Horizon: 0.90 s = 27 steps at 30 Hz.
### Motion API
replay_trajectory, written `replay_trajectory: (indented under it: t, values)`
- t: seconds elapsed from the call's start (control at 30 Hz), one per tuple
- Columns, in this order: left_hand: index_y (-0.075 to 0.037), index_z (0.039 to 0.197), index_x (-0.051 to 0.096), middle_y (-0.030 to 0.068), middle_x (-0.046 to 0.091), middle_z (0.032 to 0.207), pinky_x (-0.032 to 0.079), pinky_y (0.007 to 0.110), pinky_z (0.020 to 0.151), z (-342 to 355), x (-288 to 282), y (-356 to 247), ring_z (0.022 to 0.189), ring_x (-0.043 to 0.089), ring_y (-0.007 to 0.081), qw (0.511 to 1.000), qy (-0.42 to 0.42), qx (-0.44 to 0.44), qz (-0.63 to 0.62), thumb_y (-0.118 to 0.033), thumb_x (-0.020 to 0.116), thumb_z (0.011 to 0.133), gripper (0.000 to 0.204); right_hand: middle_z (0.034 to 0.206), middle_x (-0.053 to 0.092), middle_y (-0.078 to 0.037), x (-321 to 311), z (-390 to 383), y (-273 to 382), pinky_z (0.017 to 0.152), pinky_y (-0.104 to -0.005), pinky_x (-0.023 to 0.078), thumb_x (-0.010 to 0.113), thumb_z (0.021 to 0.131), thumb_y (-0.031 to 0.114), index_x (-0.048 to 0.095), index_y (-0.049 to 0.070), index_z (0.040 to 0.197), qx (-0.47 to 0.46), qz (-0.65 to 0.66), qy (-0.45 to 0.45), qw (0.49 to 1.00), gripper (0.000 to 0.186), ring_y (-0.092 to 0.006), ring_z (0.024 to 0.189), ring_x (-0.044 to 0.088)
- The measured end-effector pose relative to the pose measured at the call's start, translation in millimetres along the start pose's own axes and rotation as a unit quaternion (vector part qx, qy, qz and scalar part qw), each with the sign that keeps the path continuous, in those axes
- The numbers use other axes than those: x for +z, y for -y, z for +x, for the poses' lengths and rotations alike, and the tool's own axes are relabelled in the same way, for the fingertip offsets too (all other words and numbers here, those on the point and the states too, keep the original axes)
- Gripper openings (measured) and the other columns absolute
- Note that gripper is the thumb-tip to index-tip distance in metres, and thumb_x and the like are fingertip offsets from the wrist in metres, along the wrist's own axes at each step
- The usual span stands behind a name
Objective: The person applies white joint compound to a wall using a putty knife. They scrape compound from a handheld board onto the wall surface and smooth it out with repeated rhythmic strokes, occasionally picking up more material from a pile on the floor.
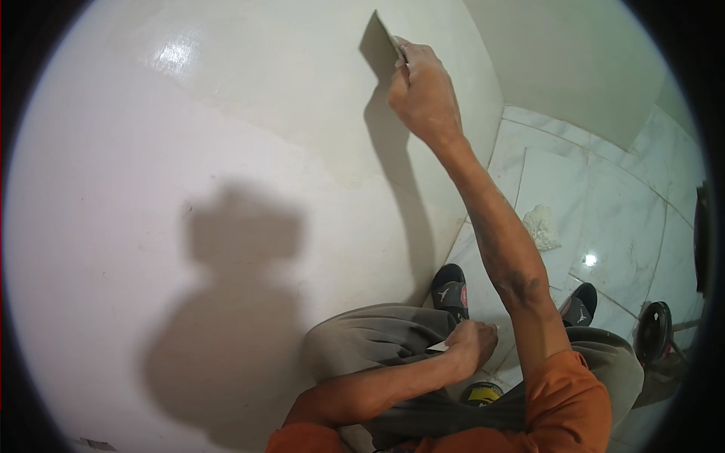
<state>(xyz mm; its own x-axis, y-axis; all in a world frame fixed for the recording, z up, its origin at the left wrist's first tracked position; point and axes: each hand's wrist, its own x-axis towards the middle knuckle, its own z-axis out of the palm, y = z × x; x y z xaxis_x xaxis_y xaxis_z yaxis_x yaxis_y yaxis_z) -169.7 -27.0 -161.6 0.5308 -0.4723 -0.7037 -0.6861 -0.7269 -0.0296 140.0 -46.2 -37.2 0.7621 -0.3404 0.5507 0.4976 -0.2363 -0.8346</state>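
Observation:
My right hand (429,94) is raised at the end of a stretched arm, its fingers closed around a flat putty knife (390,39). The blade's edge is at the pale wall (317,136), and its shadow falls beside it. A damp-looking, slightly darker coat covers the upper part of this wall; lower down it is lighter and matt. My left hand (473,347) is closed over my lap, between my knees. From its fingers sticks a pale flat piece (438,347), mostly hidden, so its kind does not show.
White marbled tiles (619,219) cover the floor at right, with a dried pale splatter (541,228) on them. A yellow and black can (482,393) stands between my legs. My slippers (451,291) are close to the wall. At far right is a dark round object (653,332).

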Motion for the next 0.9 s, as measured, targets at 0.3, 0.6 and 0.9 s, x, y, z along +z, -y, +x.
replay_trajectory:
  t: [0.3, 0.6, 0.9]
  values:
    - [-0.003, 0.101, 0.066, 0.0063, 0.073, 0.083, 0.056, 0.033, 0.054, 7.0, 1.9, 0.3, 0.075, 0.074, 0.0204, 0.996, 0.077, -0.014, -0.039, -0.01, 0.06, 0.084, 0.019, 0.117, 0.057, -0.019, -5.3, -72.4, 37.5, 0.092, -0.0474, 0.045, 0.066, 0.069, -0.001, 0.057, 0.0, 0.125, -0.235, 0.049, 0.048, 0.97, 0.057, -0.0374, 0.108, 0.055]
    - [-0.003, 0.108, 0.066, 0.0053, 0.073, 0.091, 0.057, 0.031, 0.061, -1.3, -13.7, 2.8, 0.085, 0.073, 0.0191, 0.999, 0.049, 0.013, -0.015, -0.009, 0.065, 0.081, 0.027, 0.123, 0.059, -0.018, -20.4, -143.8, 28.1, 0.091, -0.0485, 0.046, 0.064, 0.07, -0.003, 0.059, 0.001, 0.125, -0.309, 0.075, 0.136, 0.938, 0.055, -0.0332, 0.11, 0.058]
    - [-0.003, 0.1, 0.071, 0.0096, 0.071, 0.097, 0.06, 0.039, 0.051, 1.7, -5.7, -1.1, 0.078, 0.074, 0.0265, 0.999, 0.041, 0.003, -0.034, -0.008, 0.074, 0.072, 0.029, 0.123, 0.059, -0.02, -33.6, -96.1, -16.4, 0.093, -0.0464, 0.047, 0.056, 0.078, -0.008, 0.057, -0.001, 0.126, -0.144, 0.045, 0.024, 0.988, 0.049, -0.0393, 0.11, 0.057]
